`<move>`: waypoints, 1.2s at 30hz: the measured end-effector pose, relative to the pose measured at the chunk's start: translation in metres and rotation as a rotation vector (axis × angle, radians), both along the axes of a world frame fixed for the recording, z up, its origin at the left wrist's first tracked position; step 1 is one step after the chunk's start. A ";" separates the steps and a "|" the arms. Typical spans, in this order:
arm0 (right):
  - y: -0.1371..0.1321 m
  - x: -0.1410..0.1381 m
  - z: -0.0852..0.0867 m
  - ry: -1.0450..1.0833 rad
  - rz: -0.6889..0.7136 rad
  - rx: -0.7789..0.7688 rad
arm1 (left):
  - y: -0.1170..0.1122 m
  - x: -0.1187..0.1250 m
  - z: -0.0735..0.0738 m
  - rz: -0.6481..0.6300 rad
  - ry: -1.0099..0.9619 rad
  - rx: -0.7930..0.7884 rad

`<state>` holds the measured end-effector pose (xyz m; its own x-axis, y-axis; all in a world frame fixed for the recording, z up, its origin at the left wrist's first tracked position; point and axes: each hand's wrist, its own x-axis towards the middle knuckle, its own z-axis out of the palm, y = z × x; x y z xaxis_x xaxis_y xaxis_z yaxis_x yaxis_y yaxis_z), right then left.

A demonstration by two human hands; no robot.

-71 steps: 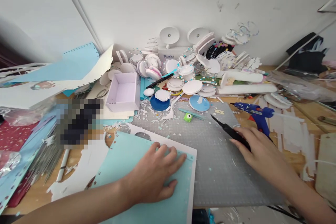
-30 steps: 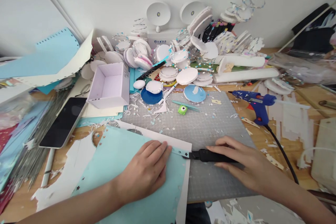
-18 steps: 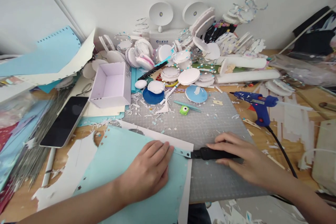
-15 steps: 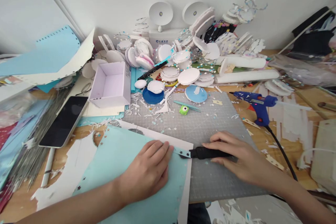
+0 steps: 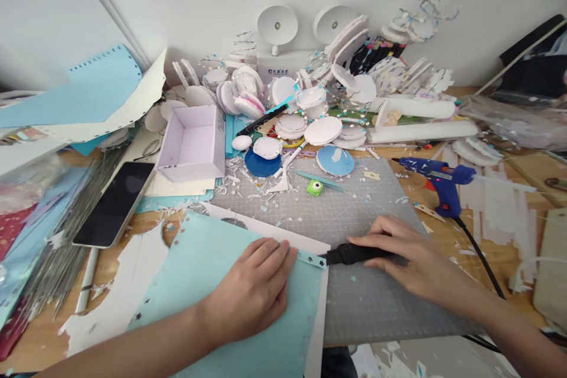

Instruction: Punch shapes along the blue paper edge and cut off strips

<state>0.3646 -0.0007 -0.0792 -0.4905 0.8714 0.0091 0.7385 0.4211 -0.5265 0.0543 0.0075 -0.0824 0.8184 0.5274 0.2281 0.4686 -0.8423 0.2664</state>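
Note:
My left hand (image 5: 257, 289) lies flat, fingers together, on a light blue sheet (image 5: 208, 271) that rests on a white board (image 5: 316, 331). Its fingertips sit near the sheet's top right corner, where small stars are punched out. My right hand (image 5: 411, 260) grips a black craft knife (image 5: 349, 253) lying almost level on the grey cutting mat (image 5: 354, 218). The knife's tip touches the blue sheet's right corner.
A blue glue gun (image 5: 438, 180) with a black cord stands right of the mat. A white open box (image 5: 192, 144), a phone (image 5: 113, 204), a green punch (image 5: 315, 188), foam discs (image 5: 325, 130) and paper scraps crowd the back and left.
My right hand brought the knife from the mat's right side to the blue sheet's corner. Over the last second the hands have held almost still while the view shifted slightly.

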 end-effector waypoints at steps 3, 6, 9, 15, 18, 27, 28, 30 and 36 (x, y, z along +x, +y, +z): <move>-0.001 -0.002 0.000 0.007 -0.012 0.010 | 0.000 0.000 0.000 0.000 0.003 0.003; 0.000 -0.004 0.000 0.009 -0.004 0.003 | -0.001 -0.001 -0.001 0.013 0.002 0.007; 0.001 -0.001 -0.001 0.005 -0.007 -0.002 | -0.001 -0.001 -0.001 0.013 -0.002 0.009; 0.005 0.001 -0.002 0.004 -0.042 0.056 | -0.001 -0.001 -0.002 0.012 -0.014 0.003; 0.007 0.003 0.002 0.001 -0.051 0.082 | -0.001 -0.003 -0.001 0.020 -0.017 0.008; -0.004 0.030 0.016 -0.026 -0.109 0.152 | 0.008 0.032 0.011 0.001 0.232 0.256; -0.006 0.031 0.017 -0.038 -0.103 0.150 | 0.008 0.036 0.012 0.009 0.255 0.288; -0.010 0.031 0.019 -0.065 -0.082 0.143 | 0.007 0.041 0.011 0.028 0.274 0.333; -0.018 0.025 0.022 -0.103 -0.009 0.087 | 0.005 0.035 0.005 0.009 0.235 0.414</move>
